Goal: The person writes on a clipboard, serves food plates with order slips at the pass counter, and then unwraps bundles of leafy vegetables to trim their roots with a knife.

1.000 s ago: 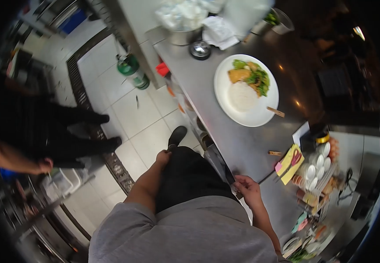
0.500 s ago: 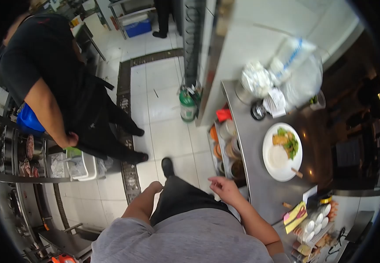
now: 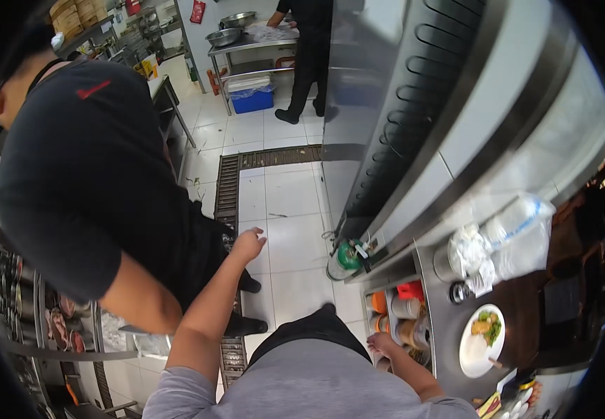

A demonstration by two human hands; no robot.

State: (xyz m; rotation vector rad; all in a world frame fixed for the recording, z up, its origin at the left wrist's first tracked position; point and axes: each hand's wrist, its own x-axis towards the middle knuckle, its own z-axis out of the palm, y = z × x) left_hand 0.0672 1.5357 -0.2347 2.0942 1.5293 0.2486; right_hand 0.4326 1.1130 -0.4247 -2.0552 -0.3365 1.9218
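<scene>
Grip partly unverified beside the steel counter [image 3: 449, 318]

The right hand [image 3: 383, 343] is curled near the containers [image 3: 406, 308] shelved below the counter; contents of grip cannot be told. Left of the counter, the left hand [image 3: 249, 244] is loosely spread, holding nothing visible. A co-worker [image 3: 86, 160] bends nearby. Beyond the counter, a far person [image 3: 313, 42] is cut off above.

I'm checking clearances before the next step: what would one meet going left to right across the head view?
Co-worker's black short-sleeved shirt with a red tick, bare left hand, green metal gas cylinder, bare right hand, large white plate bearing green and golden food.
</scene>
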